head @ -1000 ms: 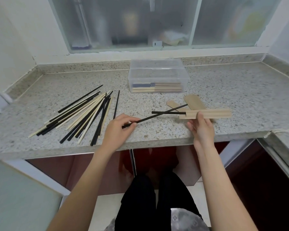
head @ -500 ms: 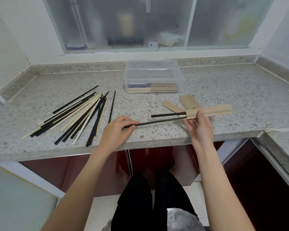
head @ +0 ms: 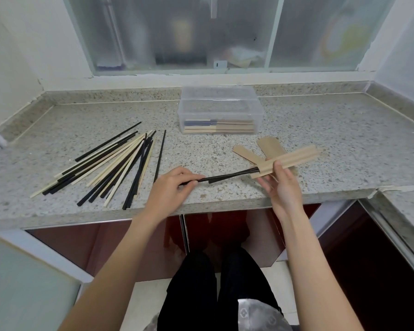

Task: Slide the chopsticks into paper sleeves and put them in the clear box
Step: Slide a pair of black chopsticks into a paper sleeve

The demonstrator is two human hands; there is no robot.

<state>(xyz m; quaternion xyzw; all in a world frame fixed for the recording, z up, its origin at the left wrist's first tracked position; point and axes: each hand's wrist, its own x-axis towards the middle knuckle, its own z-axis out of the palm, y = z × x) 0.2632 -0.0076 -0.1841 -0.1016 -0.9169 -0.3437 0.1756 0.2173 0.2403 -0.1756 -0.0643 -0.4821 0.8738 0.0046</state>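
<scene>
My left hand (head: pixel 171 187) sits mid-frame, knuckles up, thumb and fingers pinching the near end of a black chopstick pair (head: pixel 227 177). My right hand (head: pixel 281 185), just right of centre, is raised palm toward me, thumb and fingers holding a paper sleeve (head: pixel 289 161). Both bare forearms rise from the lower edge.

Home kitchen: speckled granite countertop (head: pixel 320 130) with raised backsplash, frosted sliding window (head: pixel 201 32) above, dark red cabinet doors (head: pixel 225 235) below, white tiled floor (head: pixel 144 304).
</scene>
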